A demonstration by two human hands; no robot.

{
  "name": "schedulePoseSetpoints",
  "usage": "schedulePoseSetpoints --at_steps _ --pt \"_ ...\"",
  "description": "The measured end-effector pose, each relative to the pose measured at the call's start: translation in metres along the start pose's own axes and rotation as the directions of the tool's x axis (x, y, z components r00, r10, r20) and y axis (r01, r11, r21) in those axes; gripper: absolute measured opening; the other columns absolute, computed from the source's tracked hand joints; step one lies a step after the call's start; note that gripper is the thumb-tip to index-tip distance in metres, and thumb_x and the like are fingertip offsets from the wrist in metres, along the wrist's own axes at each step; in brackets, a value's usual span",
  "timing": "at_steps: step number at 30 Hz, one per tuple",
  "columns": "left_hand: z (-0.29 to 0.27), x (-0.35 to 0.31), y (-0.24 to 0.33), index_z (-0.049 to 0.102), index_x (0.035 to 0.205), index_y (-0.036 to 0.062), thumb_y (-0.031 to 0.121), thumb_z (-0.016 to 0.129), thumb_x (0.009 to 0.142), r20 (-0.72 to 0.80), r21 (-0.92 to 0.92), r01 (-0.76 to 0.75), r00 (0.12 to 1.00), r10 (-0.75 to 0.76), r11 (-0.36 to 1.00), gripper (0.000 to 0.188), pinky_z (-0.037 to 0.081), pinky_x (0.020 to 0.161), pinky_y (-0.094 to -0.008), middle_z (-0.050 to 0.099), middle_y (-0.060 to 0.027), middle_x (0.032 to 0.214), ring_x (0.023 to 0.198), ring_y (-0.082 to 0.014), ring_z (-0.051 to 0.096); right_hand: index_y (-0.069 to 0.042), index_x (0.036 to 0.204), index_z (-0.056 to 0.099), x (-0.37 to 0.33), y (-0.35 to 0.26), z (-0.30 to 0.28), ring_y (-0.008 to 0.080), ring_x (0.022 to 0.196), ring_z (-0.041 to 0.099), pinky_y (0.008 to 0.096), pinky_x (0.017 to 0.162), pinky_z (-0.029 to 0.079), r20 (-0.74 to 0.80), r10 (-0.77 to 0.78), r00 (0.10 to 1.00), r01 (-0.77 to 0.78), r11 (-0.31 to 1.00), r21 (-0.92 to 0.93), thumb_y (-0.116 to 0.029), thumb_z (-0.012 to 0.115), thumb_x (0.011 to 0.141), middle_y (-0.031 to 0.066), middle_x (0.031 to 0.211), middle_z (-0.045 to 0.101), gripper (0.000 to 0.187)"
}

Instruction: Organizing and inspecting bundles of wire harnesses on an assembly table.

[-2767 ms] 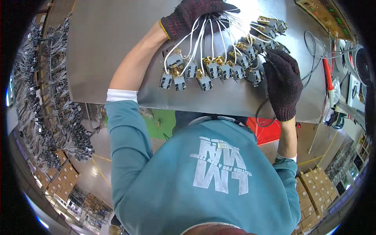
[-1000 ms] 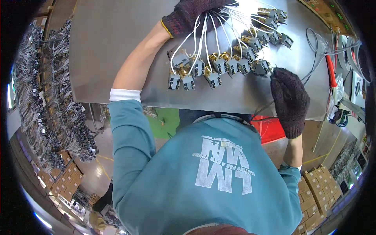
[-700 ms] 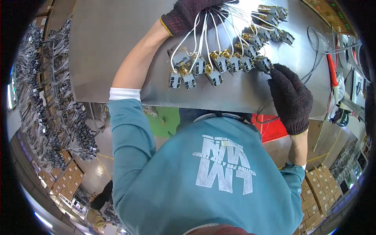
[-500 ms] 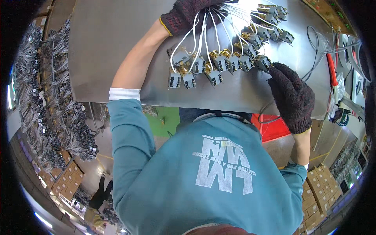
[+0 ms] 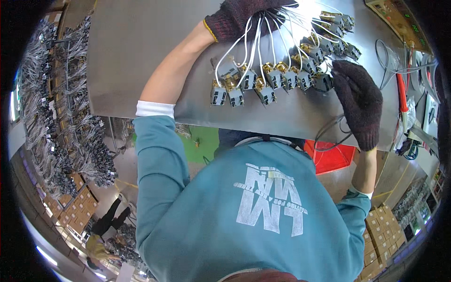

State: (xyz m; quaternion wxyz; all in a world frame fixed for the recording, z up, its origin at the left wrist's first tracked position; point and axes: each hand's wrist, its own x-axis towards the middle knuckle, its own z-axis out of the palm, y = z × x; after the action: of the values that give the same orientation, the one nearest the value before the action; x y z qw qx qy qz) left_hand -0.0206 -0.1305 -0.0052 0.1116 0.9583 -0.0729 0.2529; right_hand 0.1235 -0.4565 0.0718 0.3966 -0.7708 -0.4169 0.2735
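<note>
Many grey connectors [image 5: 276, 81] fan across the tabletop [image 5: 150, 51], back from its near edge. Our left hand [image 5: 246, 19] is clamped round their white cables [image 5: 256, 40]; our right hand [image 5: 359, 101] curls beside the rightmost front connector, its grip unclear. Cables look light and limp; we'd hold the stiff-looking connectors by their grey sides.

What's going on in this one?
A person in a teal sweatshirt works at a grey metal table. The gloved left hand holds a gathered bunch of thin white cables, which fan out to small grey-and-gold block-shaped parts lying on the tabletop. The gloved right hand has its fingertips at a block near the right end of the front row; whether it holds anything is hidden.
</note>
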Motion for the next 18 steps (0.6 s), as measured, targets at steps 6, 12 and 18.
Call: schedulePoseSetpoints --at_steps 6,12,18 --pt "0.005 0.007 0.001 0.064 0.149 0.0135 0.022 0.071 0.085 0.146 0.087 0.09 0.984 -0.102 0.992 0.064 0.053 0.082 -0.05 0.066 -0.0159 0.093 0.088 -0.0377 0.067 -0.008 0.129 0.077 0.009 -0.004 0.011 0.0243 0.115 0.076 0.0364 0.097 0.06 0.048 -0.339 0.94 0.319 0.817 -0.481 -0.002 0.079 0.096 0.0122 0.127 0.078 0.034" --pt "0.011 -0.005 -0.014 0.062 0.151 0.0142 0.026 0.071 0.089 -0.082 -0.192 0.002 0.996 -0.018 0.981 0.064 0.053 0.086 -0.0502 0.07 -0.0166 0.1 0.094 -0.0376 0.068 -0.016 0.127 0.078 0.012 -0.016 0.008 0.0305 0.107 0.079 0.039 0.089 0.063 0.167 -0.377 0.911 0.385 0.634 -0.67 -0.009 0.081 0.094 0.0089 0.129 0.078 0.034" --pt "0.018 -0.01 -0.023 0.062 0.15 0.0144 0.026 0.071 0.089 -0.039 -0.155 0.022 0.999 -0.028 0.988 0.062 0.052 0.087 -0.0504 0.07 -0.0166 0.103 0.095 -0.0375 0.068 -0.017 0.128 0.078 0.012 -0.016 0.006 0.0301 0.104 0.079 0.0396 0.086 0.064 0.241 -0.421 0.874 0.447 0.506 -0.738 -0.012 0.081 0.095 0.0084 0.13 0.078 0.034"
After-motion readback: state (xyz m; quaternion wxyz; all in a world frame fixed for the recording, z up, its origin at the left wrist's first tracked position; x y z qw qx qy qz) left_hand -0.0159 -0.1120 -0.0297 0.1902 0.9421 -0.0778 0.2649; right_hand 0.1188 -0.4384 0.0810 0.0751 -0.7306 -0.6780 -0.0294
